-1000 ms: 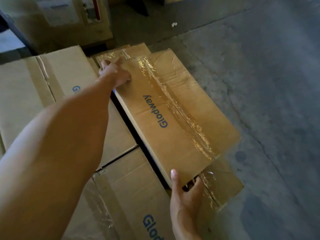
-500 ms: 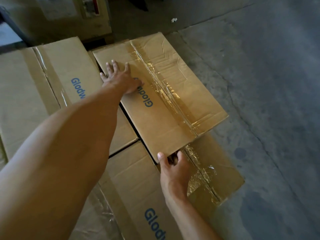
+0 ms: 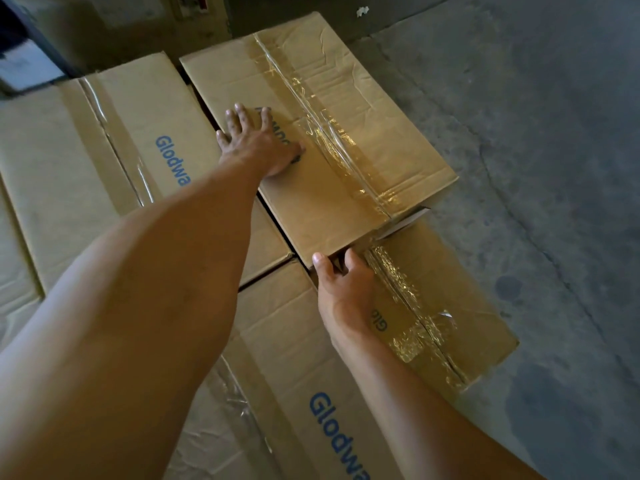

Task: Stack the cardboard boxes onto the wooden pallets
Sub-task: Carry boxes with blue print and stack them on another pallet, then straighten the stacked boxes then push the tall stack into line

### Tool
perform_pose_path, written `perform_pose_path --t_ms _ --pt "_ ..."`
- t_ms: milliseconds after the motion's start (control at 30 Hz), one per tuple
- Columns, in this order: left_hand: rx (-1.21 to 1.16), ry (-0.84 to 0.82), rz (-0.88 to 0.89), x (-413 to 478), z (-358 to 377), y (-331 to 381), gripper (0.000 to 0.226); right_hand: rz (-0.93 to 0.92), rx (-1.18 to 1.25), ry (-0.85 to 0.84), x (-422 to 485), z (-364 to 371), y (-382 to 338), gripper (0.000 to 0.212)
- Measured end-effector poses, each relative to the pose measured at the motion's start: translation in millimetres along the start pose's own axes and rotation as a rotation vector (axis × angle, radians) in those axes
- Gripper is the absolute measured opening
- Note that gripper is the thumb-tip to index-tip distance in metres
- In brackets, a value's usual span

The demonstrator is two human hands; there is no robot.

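Note:
A taped cardboard box (image 3: 346, 109) lies flat at the far right of a layer of boxes. My left hand (image 3: 258, 140) rests palm down on its top, fingers spread over the blue lettering. At the box's near edge my right hand (image 3: 343, 289) curls its fingers around the near end of the box. A second taped box (image 3: 443, 306) lies just in front, under my right hand. Boxes printed "Glodway" fill the left (image 3: 104, 150) and the near side (image 3: 311, 375). No pallet shows.
Grey concrete floor (image 3: 536, 150) runs along the right of the stack, with dark stains near the front. Behind the boxes stands a beige cabinet (image 3: 138, 26) and a dark frame (image 3: 31, 36) at the far left. A white scrap (image 3: 362, 11) lies on the floor.
The box has slid away from me and settled flat in line with the other boxes. My left hand moved from its far corner onto its top; my right hand followed its near edge.

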State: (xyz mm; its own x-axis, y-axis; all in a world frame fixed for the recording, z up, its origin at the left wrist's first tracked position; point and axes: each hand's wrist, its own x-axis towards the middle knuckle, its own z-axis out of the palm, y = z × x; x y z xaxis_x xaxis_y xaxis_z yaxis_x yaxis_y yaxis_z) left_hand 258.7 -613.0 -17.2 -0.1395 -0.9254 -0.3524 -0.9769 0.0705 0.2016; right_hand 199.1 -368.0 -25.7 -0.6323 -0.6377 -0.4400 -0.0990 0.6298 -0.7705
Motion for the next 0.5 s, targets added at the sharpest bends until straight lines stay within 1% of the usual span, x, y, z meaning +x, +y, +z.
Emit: perform_pose_path --t_ms 100,233,333,400,500 --pt "-0.002 -0.006 0.002 -4 2 0 0.102 0.001 -0.032 -0.028 3 1 1 0.069" --pt "-0.005 -0.01 0.018 -16 7 2 0.099 -0.022 -0.098 -0.065 5 -3 3 0.067" --pt "-0.043 0.003 0.042 -33 8 2 0.097 -0.048 -0.141 -0.122 6 -16 4 0.07" --pt "-0.099 0.069 0.089 -51 8 2 0.091 -0.117 -0.2 -0.117 2 -35 6 0.069" --pt "-0.156 0.255 0.213 -92 10 2 0.065 -0.196 -0.191 0.007 -11 -76 17 0.066"
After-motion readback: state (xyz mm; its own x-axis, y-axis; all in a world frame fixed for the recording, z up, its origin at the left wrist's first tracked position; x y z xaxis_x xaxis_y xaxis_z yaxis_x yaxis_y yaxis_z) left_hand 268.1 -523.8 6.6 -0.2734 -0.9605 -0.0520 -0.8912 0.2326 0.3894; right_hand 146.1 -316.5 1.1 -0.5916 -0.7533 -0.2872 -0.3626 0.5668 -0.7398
